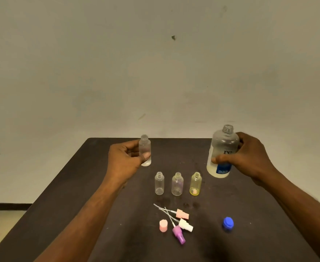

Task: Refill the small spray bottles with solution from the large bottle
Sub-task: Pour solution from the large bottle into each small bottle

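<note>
The left hand point(125, 157) pinches a small clear bottle point(145, 150) between thumb and curled fingers, holding it upright with its neck open, toward the far edge of the table point(75, 186). The right hand point(250, 157) is wrapped round the large bottle point(222, 152), thumb across the front, fingers behind; its mouth is uncapped and its long axis stands nearly vertical, leaning slightly toward the far right corner.

The coming pour likely turns on this: the two open mouths are well apart, the large one higher and to the right of the small one, so the right hand must carry its bottle leftward and tip it over the small neck. Nothing stands between them.

Nearer the person, three more small bottles stand in a row, all uncapped: clear point(159, 183), purplish point(177, 184) and yellow point(195, 184). Whether any holds liquid is hard to tell.

Closer to the near edge lie three spray heads point(181, 223) with their tubes crossing, a pink cap point(163, 225) just beside them, and a blue cap point(228, 223) well to the right.
</note>
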